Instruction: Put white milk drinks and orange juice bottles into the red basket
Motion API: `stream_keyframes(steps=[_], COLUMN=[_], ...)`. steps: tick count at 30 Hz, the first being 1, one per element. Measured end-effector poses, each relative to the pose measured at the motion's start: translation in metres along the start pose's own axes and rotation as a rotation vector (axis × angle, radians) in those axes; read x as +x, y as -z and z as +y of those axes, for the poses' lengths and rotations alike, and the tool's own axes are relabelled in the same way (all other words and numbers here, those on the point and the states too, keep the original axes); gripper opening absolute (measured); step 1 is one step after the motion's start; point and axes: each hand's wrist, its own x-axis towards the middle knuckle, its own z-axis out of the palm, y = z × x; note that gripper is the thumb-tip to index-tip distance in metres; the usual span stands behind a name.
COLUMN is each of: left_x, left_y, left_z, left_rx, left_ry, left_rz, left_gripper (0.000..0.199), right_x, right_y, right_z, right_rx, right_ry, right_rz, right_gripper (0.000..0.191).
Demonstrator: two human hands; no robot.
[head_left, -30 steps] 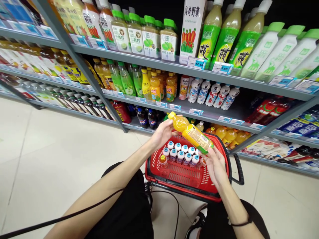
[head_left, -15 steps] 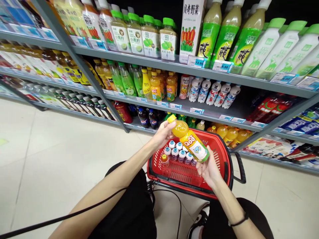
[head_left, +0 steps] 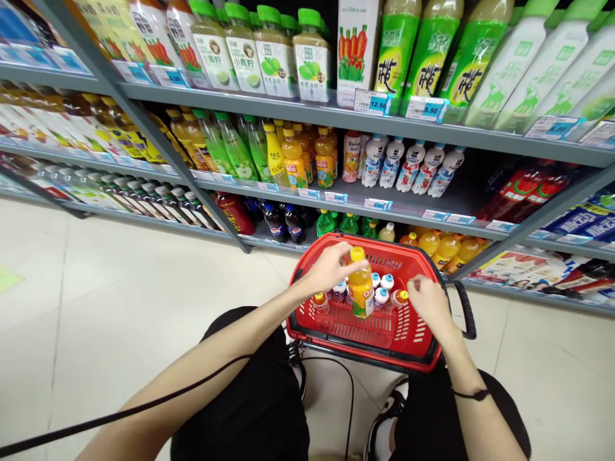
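My left hand is closed round the neck of an orange juice bottle with a yellow cap. The bottle stands upright within the red shopping basket; whether its base touches the basket floor I cannot tell. My right hand is over the basket's right side, its fingers curled in with nothing visible in them. Just left of those fingers, a small bottle with a yellow cap leans in the basket. Several white-capped bottles stand behind the juice bottle, and another orange-capped bottle is at the left.
Shelves of drinks rise ahead, with juice bottles and small white bottles on the middle shelf. The basket's black handle sticks out to the right. A black cable crosses my left arm.
The juice bottle has gone from tilted between both hands to upright, lower in the basket, in my left hand alone. My right hand has let go and moved right.
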Motion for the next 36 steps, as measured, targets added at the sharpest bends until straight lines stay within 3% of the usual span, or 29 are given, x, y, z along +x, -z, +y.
stream_keyframes(steps=[2,5,9,12,17,22,30,36], left_x=[0.0,0.002,0.001,-0.003,-0.001,0.0,-0.002,-0.002], left_y=[-0.008,-0.02,-0.034,-0.041,-0.038,-0.03,-0.044,-0.052], left_z=[-0.024,-0.066,-0.114,-0.137,-0.156,-0.164,-0.174,-0.169], left_rx=[0.316,0.614,0.787,0.929,1.173,1.339,1.444,1.442], left_ry=[-0.045,0.014,0.089,0.142,0.265,0.343,0.419,0.441], left_rz=[-0.225,-0.508,-0.699,-0.805,-0.845,-0.795,-0.742,-0.723], left_gripper=[0.036,0.034,0.03,0.029,0.026,0.025,0.027,0.03], right_x=[0.004,0.002,-0.005,-0.008,-0.012,-0.018,-0.024,-0.027], right_y=[0.009,0.007,-0.002,0.002,0.015,0.018,0.017,0.017], right_z=[0.008,0.012,0.007,0.004,0.005,0.012,0.019,0.017], right_rx=[-0.185,-0.372,-0.498,-0.546,-0.571,-0.53,-0.491,-0.481], right_ry=[-0.031,-0.025,0.029,0.024,-0.012,-0.005,0.007,0.017], right_rz=[-0.006,-0.167,-0.33,-0.395,-0.436,-0.454,-0.441,-0.451], right_gripper=[0.031,0.029,0.036,0.041,0.047,0.051,0.055,0.054])
